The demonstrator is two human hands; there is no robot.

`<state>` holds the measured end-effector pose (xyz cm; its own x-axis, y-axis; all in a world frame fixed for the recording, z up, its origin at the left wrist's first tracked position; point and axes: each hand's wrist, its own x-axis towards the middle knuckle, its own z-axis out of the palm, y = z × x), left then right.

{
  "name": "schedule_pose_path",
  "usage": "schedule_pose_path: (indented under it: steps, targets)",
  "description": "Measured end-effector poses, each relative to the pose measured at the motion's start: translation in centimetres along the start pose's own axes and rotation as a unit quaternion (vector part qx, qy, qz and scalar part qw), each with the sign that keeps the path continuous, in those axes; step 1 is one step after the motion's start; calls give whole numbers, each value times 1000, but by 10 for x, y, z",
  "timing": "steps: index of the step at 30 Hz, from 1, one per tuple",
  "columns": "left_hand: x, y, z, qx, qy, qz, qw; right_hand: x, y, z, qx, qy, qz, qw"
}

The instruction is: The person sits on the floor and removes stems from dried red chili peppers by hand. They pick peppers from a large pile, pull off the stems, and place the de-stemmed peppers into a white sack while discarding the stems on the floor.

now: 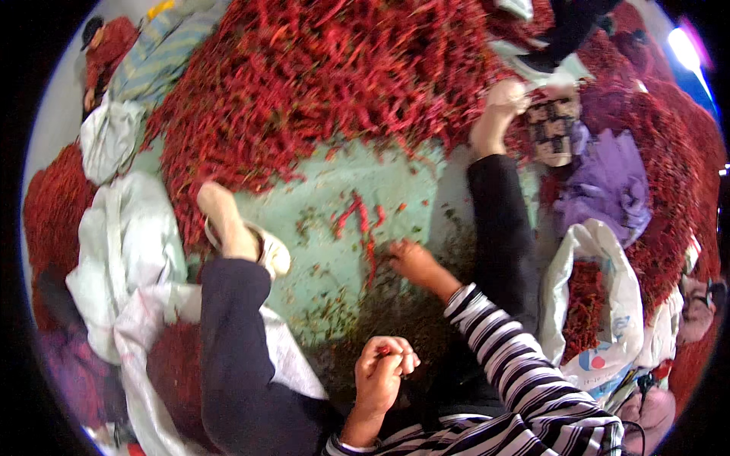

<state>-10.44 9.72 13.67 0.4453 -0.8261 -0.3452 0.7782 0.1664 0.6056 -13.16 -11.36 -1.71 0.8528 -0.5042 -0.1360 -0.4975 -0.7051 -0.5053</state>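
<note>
My left hand (383, 370) is closed near my lap, with a bit of red chili pepper (384, 350) showing between the fingers. Farther forward, my right hand (419, 265) reaches over the green sheet (279, 211), fingers bent; whether anything is between them is unclear. Just beyond its fingertips lie several loose red chili peppers (363, 215) among scattered stems and leaf bits (336, 310). A large heap of red chili peppers (353, 74) spreads across the sheet's far side, in front of my outstretched legs.
At my right stand a white woven sack (619, 285) with chilies inside and a purple bag (607, 182). White sacks (134, 228) lie on the left, one open sack (137, 336) holding red contents. Another person (111, 51) is at the far left; more chili heaps (673, 171) line the right.
</note>
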Motion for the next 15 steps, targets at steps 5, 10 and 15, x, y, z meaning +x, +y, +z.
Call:
schedule_pose_path:
  steps: [5, 10, 15]
  targets:
    - [-2, -7, -21, 91, 102, 34, 990, -74, -83, -69, 298, 1, 55, 953]
    - [-13, -28, -30, 421, -29, 115, 900, -158, -134, -105, 327, -86, 71, 938]
    - [-35, -6, -16, 405, -96, 125, 900, -185, -148, -107, 355, -88, 38, 930]
